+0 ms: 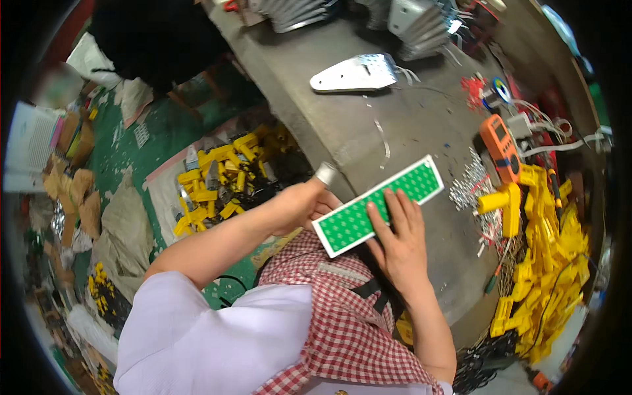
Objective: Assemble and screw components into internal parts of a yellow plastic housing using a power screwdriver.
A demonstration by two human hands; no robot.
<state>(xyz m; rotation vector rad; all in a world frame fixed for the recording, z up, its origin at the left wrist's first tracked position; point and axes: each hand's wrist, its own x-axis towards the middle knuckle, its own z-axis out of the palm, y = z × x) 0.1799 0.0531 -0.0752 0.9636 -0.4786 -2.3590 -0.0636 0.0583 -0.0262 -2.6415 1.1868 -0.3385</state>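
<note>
A long flat panel (411, 187), green with small pale marks and a white border, is held tilted above the table's near edge. My right hand (401, 243) grips its lower long side, fingers lying over the green face and the thumb at the edge below. At the panel's left end, my left hand (299, 205) is closed with its fingers curled against the edge; some fingertips are hidden. A white wrap (326, 173) covers one of its fingertips. Farther back on the table lies a white tapered housing (349, 77) with thin white wires.
Grey table (342, 125); stacked pale housings (421, 26) at its back. To the right: an orange multimeter (501, 146), loose small metal parts (469, 187), yellow plastic parts (550, 270), a screwdriver (491, 283). Left, on the green floor, lies a heap of yellow and black parts (217, 181).
</note>
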